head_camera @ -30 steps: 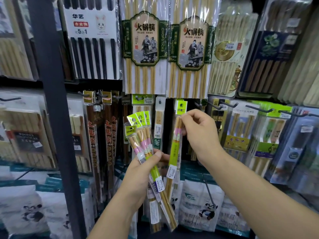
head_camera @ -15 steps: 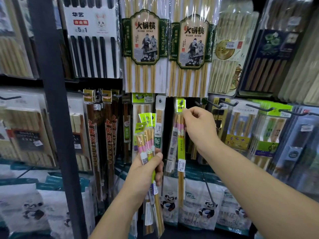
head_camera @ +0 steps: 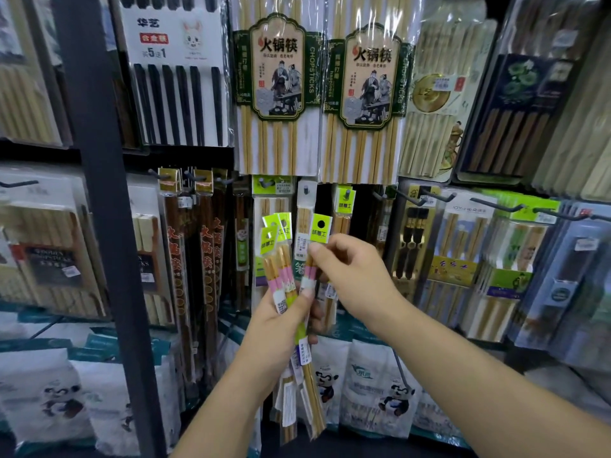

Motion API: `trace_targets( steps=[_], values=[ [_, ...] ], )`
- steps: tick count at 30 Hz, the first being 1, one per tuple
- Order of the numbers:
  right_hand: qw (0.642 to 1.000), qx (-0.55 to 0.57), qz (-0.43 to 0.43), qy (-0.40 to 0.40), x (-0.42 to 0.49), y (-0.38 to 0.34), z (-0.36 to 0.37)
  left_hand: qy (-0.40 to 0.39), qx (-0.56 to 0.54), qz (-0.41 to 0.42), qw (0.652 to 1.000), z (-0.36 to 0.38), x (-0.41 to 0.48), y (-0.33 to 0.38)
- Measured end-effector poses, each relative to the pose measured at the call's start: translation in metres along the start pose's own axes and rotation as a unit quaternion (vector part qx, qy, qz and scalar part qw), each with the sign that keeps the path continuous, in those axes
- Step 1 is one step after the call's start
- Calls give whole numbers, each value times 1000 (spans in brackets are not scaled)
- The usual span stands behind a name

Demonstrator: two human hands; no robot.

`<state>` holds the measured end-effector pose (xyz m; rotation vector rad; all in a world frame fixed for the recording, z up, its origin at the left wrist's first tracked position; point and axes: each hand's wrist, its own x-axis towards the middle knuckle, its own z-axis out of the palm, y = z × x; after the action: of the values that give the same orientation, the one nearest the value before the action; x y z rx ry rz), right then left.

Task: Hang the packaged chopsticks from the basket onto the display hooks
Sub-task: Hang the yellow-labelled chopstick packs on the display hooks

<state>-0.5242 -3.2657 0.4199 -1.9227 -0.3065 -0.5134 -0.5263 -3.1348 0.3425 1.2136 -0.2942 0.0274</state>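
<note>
My left hand (head_camera: 281, 320) grips a bunch of narrow chopstick packs (head_camera: 277, 259) with lime-green header cards and pink bands, held upright in front of the display. My right hand (head_camera: 350, 269) pinches the top of one pack (head_camera: 320, 228) at the right side of that bunch, just under its header card with the round hole. Behind and above it, a matching pack (head_camera: 345, 206) hangs on a short display hook (head_camera: 347, 192). The basket is out of view.
Large bamboo chopstick packs (head_camera: 277, 94) hang on the row above. Dark brown packs (head_camera: 205, 246) hang to the left, beside a dark vertical post (head_camera: 105, 226). More hooks (head_camera: 410, 198) and boxed sets stick out at right. Panda-printed bags (head_camera: 373, 385) fill the row below.
My right hand left a pack hanging on the hook, came back down to the bunch and now pinches another pack. My left hand raised the bunch slightly.
</note>
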Motion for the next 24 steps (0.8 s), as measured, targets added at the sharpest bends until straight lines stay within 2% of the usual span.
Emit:
trace_targets(
  steps=[3,9,14,20,24],
  values=[
    [1000,-2,-1,8,-1,-3,2,-2,-21,0,1000,0,-2,-1],
    [995,25,16,91,22,-12,-17,48,-36,-32,998,-7,5,-1],
    [995,14,36,91,37,-16,-24,1,-41,-54,998,-7,4,3],
    [993,20,55,105,41,-13,-23,-9,14,-42,999,-3,1,5],
    [992,-6,74,105,42,-8,-22,-10,-81,-78,994,-3,0,9]
  ],
)
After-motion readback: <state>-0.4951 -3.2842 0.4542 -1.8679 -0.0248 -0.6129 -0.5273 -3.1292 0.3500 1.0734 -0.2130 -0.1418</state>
